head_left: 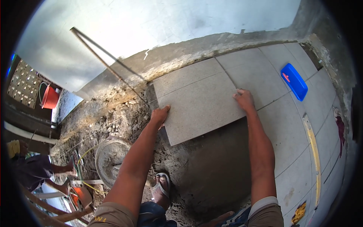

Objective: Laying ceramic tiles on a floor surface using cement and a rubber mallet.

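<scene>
Grey tile [198, 109], gripped at opposite edges by left hand [159, 115] and right hand [244, 99], fingers clamped, lay unseated beside laid tiles [264, 75], bare mortar bed [211, 162] remaining.

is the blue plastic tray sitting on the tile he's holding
No, the blue rectangular plastic tray lies on laid tiles farther right, apart from the grey square floor tile under both hands.

Sunlit plastered wall [159, 22] stood behind laid grey floor tiles [302, 125]; rubble [109, 113] and bare mortar bed [215, 162] lay left of the tiles.
</scene>
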Available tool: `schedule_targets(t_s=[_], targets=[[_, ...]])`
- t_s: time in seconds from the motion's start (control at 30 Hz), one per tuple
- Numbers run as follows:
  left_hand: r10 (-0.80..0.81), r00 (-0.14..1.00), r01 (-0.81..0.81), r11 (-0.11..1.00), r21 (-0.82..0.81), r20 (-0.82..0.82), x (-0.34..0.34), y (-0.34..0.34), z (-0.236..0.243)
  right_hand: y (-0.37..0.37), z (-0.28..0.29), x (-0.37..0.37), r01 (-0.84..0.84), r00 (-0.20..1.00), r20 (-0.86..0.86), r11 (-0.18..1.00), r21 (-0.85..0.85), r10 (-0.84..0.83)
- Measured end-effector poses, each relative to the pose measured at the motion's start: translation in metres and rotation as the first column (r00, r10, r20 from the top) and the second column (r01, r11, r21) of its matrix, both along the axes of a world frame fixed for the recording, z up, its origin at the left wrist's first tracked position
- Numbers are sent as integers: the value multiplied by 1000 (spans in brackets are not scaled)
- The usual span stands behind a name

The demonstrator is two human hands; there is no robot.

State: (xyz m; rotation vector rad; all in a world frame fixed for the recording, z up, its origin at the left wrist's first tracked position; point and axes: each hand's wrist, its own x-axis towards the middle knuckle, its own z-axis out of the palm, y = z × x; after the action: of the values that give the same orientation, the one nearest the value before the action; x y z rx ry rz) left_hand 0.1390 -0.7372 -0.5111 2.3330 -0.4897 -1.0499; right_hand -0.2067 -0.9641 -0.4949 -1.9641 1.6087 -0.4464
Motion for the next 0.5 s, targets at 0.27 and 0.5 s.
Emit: schedule_targets(t_s=[0.27, 0.5], targets=[[14, 999, -16, 999, 43, 46, 0, -1, -4, 7, -8, -3, 74, 987, 144, 997, -3, -73], [32, 999, -30, 998, 58, -36, 13, 2, -13, 11, -17, 1, 44, 987, 158, 998, -50, -36]])
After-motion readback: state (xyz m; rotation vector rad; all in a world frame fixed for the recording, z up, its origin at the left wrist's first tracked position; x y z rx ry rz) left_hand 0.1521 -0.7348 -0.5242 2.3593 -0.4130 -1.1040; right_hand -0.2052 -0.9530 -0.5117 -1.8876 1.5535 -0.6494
